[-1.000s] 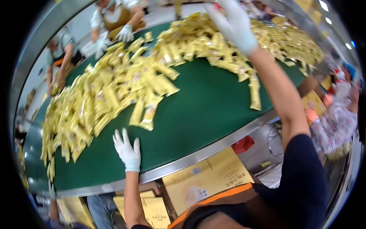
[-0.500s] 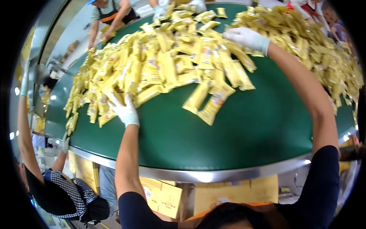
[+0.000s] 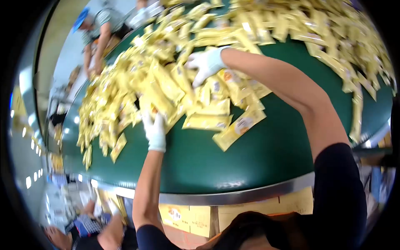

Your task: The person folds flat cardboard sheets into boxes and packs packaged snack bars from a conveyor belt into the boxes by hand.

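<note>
Many yellow wrapped packets [image 3: 166,83] lie heaped on a green table surface [image 3: 266,154]. My left hand [image 3: 154,130], in a white glove, touches the front edge of the heap, its fingertips partly hidden among the packets. Farther back, my gloved right hand [image 3: 206,64] reaches over the heap from the right, fingers spread and resting on packets. Beside the heap, nearer the front, one packet [image 3: 239,128] lies at a slant.
A metal rim [image 3: 250,195] runs along the table's front, with cardboard boxes [image 3: 187,218] below. More packets [image 3: 333,46] spread at the right. A co-worker in a blue cap [image 3: 104,29] stands across the table; another person [image 3: 91,229] is at the lower left.
My right hand has moved left and down onto the heap. My left hand has moved slightly right, against the packets. The view has shifted, and packets near my hands are rearranged.
</note>
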A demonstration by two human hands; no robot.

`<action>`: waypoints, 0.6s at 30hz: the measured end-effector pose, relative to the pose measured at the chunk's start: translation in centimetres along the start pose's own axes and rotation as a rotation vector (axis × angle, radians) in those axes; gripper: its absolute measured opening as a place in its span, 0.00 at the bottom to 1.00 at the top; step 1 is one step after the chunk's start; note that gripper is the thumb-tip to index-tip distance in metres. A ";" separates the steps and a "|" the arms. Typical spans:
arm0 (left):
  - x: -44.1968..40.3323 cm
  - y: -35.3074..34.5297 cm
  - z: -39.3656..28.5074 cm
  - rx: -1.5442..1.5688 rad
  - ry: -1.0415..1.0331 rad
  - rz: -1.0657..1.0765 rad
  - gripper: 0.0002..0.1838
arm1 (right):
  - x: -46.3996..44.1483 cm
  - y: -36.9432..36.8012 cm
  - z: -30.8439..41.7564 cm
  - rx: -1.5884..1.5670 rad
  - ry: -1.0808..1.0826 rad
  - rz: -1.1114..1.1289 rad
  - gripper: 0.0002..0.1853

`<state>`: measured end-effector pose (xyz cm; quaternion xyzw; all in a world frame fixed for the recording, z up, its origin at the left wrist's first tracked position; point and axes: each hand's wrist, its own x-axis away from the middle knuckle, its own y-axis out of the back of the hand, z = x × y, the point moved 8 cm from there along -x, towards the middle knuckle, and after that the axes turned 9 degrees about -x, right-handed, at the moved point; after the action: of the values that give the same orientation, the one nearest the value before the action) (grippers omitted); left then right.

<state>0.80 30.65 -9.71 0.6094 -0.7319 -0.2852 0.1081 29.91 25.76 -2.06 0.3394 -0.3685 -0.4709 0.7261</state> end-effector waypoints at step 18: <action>9.5 -7.1 -4.5 -0.305 -0.391 0.193 0.36 | 30.5 12.5 -33.4 -0.294 -0.691 -0.975 0.55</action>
<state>6.73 19.60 -11.69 0.4470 -0.7421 -0.4928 0.0819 72.52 6.21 -1.62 0.1930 -0.3161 -0.8774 0.3050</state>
